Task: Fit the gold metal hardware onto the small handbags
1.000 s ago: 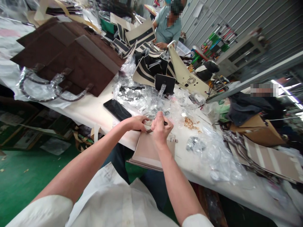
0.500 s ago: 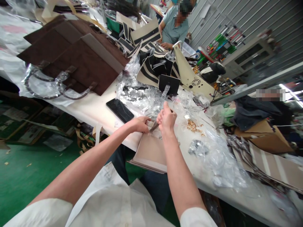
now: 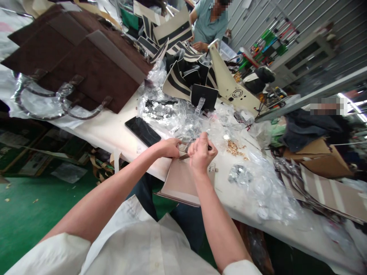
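Observation:
A beige panel (image 3: 180, 177) with a darker rim lies at the table's near edge and juts out over it. At its far left corner, the fingers of my left hand (image 3: 169, 148) are closed, pinching the edge. My right hand (image 3: 201, 153) is a fist, thumb up, around a tool with a dark handle; its flat metal end (image 3: 184, 156) points left and meets the panel by my left fingertips. The tool's exact kind is hidden by the fist. Small metal fittings (image 3: 212, 167) show on the panel right of my right wrist.
A black phone (image 3: 142, 131) lies left of my hands. Dark brown bags (image 3: 86, 72) are stacked at the left. Plastic with silvery pieces (image 3: 160, 110), gold hardware (image 3: 235, 148) and clear bags (image 3: 272, 198) lie around. Behind stands a cream machine (image 3: 229, 86); a co-worker (image 3: 210, 23) sits beyond.
My right fist has rolled slightly, and the tool's metal end now lies flatter against the panel's corner. My left hand stays at that corner. The view has shifted slightly.

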The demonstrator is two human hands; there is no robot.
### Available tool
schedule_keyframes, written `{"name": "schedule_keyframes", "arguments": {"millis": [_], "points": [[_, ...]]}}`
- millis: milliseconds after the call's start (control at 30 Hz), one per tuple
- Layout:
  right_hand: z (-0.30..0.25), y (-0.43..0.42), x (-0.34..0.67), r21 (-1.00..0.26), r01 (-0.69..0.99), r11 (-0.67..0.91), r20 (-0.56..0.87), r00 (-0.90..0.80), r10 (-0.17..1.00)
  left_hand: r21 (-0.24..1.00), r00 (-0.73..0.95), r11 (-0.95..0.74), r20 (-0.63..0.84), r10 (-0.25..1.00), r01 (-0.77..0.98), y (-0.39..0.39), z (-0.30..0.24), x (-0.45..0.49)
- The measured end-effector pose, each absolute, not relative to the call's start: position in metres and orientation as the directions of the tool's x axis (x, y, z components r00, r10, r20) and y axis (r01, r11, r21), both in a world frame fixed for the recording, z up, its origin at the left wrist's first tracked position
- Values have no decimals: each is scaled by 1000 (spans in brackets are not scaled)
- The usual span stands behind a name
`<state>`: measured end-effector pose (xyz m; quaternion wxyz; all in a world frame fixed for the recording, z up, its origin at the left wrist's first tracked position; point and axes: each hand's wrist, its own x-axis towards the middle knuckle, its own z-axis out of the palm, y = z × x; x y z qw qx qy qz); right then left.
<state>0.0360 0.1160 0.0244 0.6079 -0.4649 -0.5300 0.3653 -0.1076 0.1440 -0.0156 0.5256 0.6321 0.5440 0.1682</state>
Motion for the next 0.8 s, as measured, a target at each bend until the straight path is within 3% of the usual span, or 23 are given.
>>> {"name": "schedule_keyframes", "arguments": {"millis": [100,433,800], "points": [[34,119,40,-941,-56,335,315,223,922,886,367,156,-333,868,436,142,-16,-106],[23,115,35,-940,-13,340,332,187,925,921,367,183,-311,877,344,138,-23,-110],[31,110,30,-930,126,346,364,172,915,879,417,62,-285,863,473,142,-21,-118]]}}
